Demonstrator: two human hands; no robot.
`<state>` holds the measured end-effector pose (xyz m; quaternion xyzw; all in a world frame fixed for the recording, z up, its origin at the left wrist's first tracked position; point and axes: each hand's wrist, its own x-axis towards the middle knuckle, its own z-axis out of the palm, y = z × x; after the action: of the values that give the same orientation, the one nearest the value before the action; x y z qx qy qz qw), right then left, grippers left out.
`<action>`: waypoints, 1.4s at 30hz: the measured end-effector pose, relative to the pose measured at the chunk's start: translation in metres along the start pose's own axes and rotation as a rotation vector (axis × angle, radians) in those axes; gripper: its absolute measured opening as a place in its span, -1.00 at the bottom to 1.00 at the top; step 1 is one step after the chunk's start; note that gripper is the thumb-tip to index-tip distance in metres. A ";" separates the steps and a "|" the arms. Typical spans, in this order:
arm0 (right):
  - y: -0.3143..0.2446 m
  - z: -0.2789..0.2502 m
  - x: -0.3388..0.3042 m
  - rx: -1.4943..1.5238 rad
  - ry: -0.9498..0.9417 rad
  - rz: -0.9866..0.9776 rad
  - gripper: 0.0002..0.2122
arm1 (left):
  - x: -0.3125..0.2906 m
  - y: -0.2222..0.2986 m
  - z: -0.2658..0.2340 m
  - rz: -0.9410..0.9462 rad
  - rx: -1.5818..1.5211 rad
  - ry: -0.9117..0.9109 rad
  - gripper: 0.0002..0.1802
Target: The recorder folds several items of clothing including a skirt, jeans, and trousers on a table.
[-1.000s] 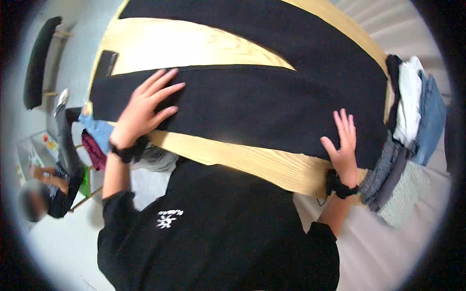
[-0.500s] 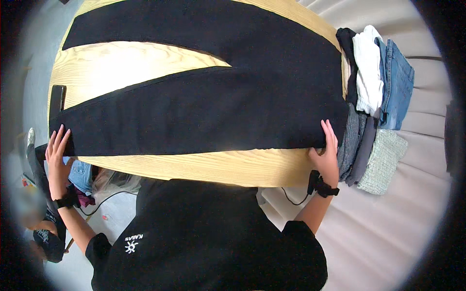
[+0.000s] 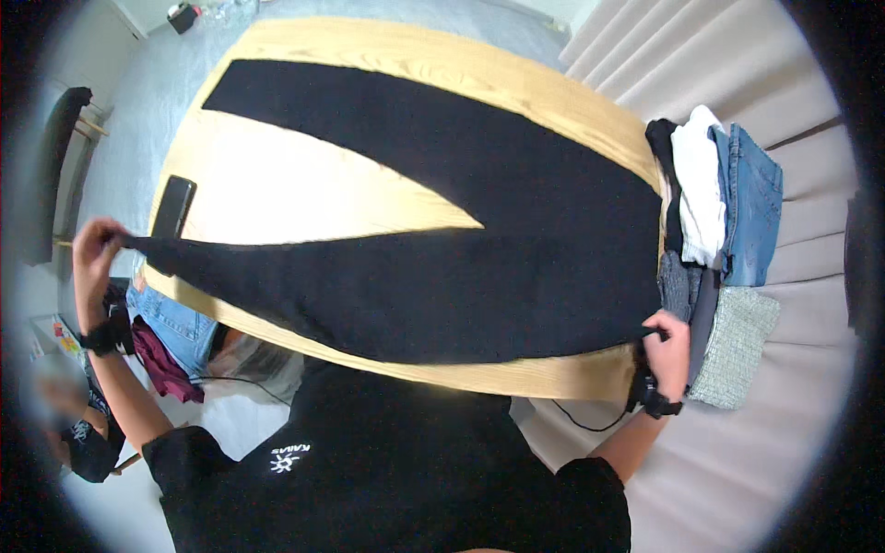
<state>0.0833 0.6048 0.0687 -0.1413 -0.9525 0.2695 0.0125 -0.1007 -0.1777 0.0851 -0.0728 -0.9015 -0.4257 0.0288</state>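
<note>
A pair of black trousers lies spread across the wooden table, legs toward the left and waist toward the right. My left hand is closed on the hem of the near leg and holds it up past the table's left edge, so that leg is drawn taut and narrow there. At the near corner of the waist, my right hand pinches the black cloth. The far leg rests flat on the wood.
Right of the table, folded clothes sit in a row: a white garment, blue jeans and a pale green textured piece. A dark phone lies by the left edge. Below are more jeans. Another person is at lower left.
Both hands have gone from lying flat on the trousers to gripping them. My left hand has raised the near hem; my right has shifted slightly right and nearer. The view has tilted to show more floor.
</note>
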 end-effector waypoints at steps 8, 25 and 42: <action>-0.019 -0.029 0.121 -0.156 0.541 -0.235 -0.68 | 0.219 0.020 0.048 0.222 -0.125 0.251 -0.48; 0.036 0.076 0.097 -0.150 0.093 0.153 -0.47 | 0.247 -0.069 0.146 -0.212 0.195 0.076 -0.47; 0.031 0.085 0.086 0.127 0.146 -0.108 -0.50 | 0.189 -0.036 0.190 0.065 0.200 -0.066 -0.50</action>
<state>-0.0001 0.6101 -0.0248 -0.1081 -0.9363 0.3172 0.1050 -0.2908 -0.0330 -0.0415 -0.1127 -0.9371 -0.3297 0.0203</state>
